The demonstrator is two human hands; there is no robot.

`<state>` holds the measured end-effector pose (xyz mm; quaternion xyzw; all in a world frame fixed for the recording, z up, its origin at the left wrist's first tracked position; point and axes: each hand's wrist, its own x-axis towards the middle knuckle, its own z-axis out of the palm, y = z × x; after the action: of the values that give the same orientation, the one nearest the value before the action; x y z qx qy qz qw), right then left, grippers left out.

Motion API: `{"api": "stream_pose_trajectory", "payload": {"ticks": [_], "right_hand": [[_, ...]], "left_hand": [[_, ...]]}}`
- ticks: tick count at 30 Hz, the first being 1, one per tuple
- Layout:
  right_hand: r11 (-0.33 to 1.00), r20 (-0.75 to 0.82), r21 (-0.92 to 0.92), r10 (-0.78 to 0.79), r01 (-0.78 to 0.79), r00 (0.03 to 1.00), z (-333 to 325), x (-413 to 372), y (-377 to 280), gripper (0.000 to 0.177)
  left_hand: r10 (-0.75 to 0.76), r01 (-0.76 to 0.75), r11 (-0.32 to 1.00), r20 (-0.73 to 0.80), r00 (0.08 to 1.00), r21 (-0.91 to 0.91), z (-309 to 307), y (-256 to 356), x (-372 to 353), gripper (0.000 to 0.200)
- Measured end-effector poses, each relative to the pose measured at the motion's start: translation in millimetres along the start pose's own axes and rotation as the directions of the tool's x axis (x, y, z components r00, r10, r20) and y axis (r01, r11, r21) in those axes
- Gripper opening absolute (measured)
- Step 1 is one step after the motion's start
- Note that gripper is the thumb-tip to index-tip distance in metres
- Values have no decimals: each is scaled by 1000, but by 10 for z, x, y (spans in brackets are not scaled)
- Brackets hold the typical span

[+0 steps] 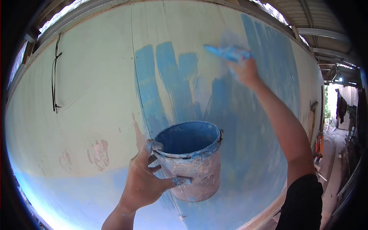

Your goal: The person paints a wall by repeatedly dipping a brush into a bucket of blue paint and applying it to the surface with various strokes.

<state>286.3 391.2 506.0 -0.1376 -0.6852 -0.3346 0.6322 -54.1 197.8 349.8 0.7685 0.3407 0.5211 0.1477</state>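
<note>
The left hand (143, 180) holds a bucket (193, 165) out in front of the wall (88, 96), low and near the centre of the view. The thumb is hooked over the near rim and the fingers (179, 181) are clamped around the side; their tips are smeared with blue paint. The bucket is upright, slightly tilted, its inside coated blue and its outside crusted with pale, old paint. The right hand (245, 71) is raised above and to the right of the bucket, well apart from it, with the arm stretched up and a black sleeve (303, 203) at the shoulder. Its fingers are closed around the handle of a brush (226, 53), which is covered in blue paint. The brush points up and to the left, and its tip lies at the wall surface; whether it touches cannot be told because of blur. The wall is pale green. Vertical blue strokes (168, 73) stand to the left of the brush, and a wider blue area (264, 115) lies below and to the right of it. Pink patches (99, 153) show on the lower left of the wall, and a thin black wire (55, 73) hangs on the upper left. A corrugated roof (306, 11) runs along the top of the wall.
</note>
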Motion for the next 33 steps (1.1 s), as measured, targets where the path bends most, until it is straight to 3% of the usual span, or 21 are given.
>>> {"api": "stream_pose_trajectory", "payload": {"ticks": [2,4,5,7,11,13,15,16,18,19,21,23,25,26,28,31,33], "right_hand": [[971,113,168,153,-170,982,217,-474,-184,26],[975,197,-73,-191,209,962,81,-678,-651,25],[976,203,-74,-186,205,961,-7,-725,-882,25],[995,345,68,-91,72,934,-143,-730,-1196,21],[965,376,245,-9,-90,927,-7,-594,-890,18],[911,383,151,305,-385,872,-50,-391,-698,17],[971,210,108,186,-212,960,-34,-247,-421,18],[970,214,105,194,-220,957,-38,-212,-339,18],[960,21,197,198,-198,980,-67,-141,-329,19],[961,19,191,203,-203,979,-27,-244,-317,19],[971,139,-164,-154,176,978,115,-604,-369,26],[929,163,-22,-362,370,918,115,-879,-716,33],[984,507,175,-96,6,856,-69,-988,-1063,29],[985,509,173,-96,8,855,-84,-1018,-1090,29],[945,435,105,-325,311,840,-125,-1055,-1100,22],[978,439,54,-205,202,875,-148,-790,-692,24],[994,362,97,-88,56,928,-166,-545,-428,25]], "left_hand": [[0,0,1000,2,1000,-1,1,-10,-53,81],[-26,26,1000,-1,1000,13,-20,15,-84,77],[-29,29,1000,3,1000,8,-32,0,-95,77],[-43,43,999,4,999,-9,-59,-29,-117,78],[-57,57,998,10,998,10,-99,-27,-160,78],[-73,73,997,-32,997,-11,-93,-58,-182,77],[-79,78,997,-43,996,-18,-99,-49,-204,76],[-81,80,997,-54,995,-23,-98,-44,-218,76],[-82,82,997,-55,995,-9,-107,-51,-235,76],[-77,78,997,-65,995,7,-111,-52,-239,77],[-78,79,997,-66,995,13,-130,-60,-274,78],[-79,80,997,-79,994,12,-162,-96,-299,80],[-93,94,995,-55,994,26,-195,-127,-328,82],[-91,92,995,-54,994,22,-205,-132,-336,82],[-73,74,997,-46,996,21,-209,-119,-344,81],[-83,85,995,-46,995,43,-179,-94,-364,80],[-71,72,997,-39,997,33,-176,-121,-376,79]]}}
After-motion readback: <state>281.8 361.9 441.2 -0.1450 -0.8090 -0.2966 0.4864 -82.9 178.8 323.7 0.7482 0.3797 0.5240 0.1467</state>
